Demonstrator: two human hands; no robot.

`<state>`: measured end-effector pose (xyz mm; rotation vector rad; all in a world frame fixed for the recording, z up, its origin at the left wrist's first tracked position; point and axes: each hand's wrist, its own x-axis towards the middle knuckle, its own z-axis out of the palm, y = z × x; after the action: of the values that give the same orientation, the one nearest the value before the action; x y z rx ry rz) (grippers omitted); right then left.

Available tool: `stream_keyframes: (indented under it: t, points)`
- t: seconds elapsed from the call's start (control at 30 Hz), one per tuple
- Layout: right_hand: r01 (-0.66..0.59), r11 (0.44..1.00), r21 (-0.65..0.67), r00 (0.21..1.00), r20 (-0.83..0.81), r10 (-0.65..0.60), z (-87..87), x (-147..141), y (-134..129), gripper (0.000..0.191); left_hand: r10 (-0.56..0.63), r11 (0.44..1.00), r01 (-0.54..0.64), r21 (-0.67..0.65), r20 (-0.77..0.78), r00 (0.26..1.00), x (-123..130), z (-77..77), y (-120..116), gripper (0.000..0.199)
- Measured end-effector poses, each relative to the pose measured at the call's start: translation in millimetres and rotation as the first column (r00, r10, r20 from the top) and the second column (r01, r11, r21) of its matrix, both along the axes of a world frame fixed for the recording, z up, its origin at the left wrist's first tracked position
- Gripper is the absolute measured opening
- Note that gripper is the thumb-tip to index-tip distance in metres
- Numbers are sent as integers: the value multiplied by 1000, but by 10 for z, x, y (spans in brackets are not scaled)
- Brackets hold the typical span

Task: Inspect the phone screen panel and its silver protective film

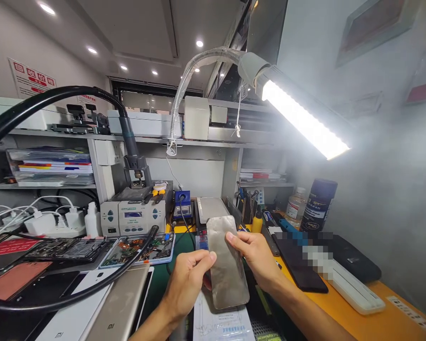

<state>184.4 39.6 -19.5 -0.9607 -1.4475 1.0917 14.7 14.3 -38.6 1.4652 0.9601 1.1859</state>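
Note:
A grey, phone-shaped panel (227,279) with rounded corners and a creased, slightly shiny face is held up over the work table. My left hand (190,279) pinches its left edge, thumb on the face near mid-height. From the right side my right hand (257,255) grips it higher up, thumb flat on the face and fingers behind, partly hidden. Whether it is a whole phone or only a cover, I cannot tell. Below it lies a white printed sheet or box (223,327). Behind it lies a flat light-grey slab (213,208).
Several phones, including a gold one (122,300), lie at left beside a blue-edged parts tray (138,251). A black hose (74,303) arches across them from the soldering station (135,218). At right are a black phone (301,260), a spray can (319,206) and a lit lamp (301,116) overhead.

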Motion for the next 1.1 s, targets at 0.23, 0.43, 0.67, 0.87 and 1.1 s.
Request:
stream_keyframes:
  t: [0.23, 0.43, 0.67, 0.87, 1.1]
  points:
    - [-135, 986, -94, 990, -47, 131, -50, 37, 71, 46, 16, 999, -15, -49, 13, 1000, -51, -61, 62, 36]
    - [-145, 982, -124, 987, -83, 135, -75, 39, 89, 46, 69, 994, -60, -94, 96, 993, -55, -102, 95, 39]
    - [-70, 996, -55, 992, -110, 64, 17, 21, 15, 45, 36, 981, 59, -183, 474, 880, -206, 95, 140, 21]
    - [-122, 991, 62, 991, 55, 119, -27, -34, -106, 31, -108, 949, 285, -131, 718, 688, -328, 111, 152, 16]
    - [-235, 966, 108, 919, 349, 185, -82, -170, -281, 27, -193, 907, 413, -85, 787, 586, -327, 0, 149, 23]
